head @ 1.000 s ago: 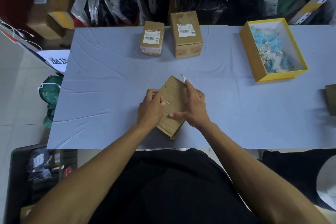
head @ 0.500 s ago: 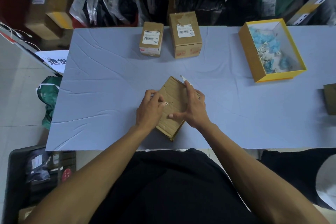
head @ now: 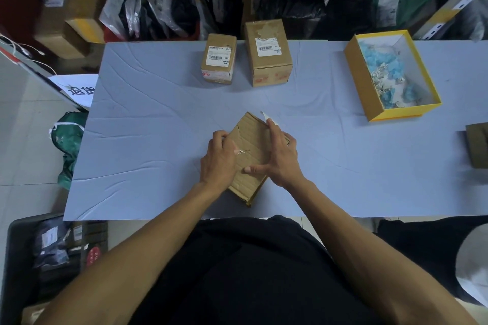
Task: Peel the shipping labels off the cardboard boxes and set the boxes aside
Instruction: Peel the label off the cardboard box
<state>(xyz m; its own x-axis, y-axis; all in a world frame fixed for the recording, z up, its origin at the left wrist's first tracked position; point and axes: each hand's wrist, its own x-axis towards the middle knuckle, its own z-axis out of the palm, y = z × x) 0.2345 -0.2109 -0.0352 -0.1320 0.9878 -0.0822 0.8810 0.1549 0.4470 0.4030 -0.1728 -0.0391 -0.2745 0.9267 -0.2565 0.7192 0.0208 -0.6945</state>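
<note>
Nothing has shifted since a moment ago: near the desk middle, my left hand grips the cardboard box while my right hand pinches its white label, which I judge could tear if yanked

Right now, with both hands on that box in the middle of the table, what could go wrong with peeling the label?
1. The white label strip lifts only at the far corner of the box; pulled fast, it may tear and leave bits stuck.
2. The box sits turned at an angle under the left hand and right hand, so it could swivel on the wrinkled cloth.
</note>
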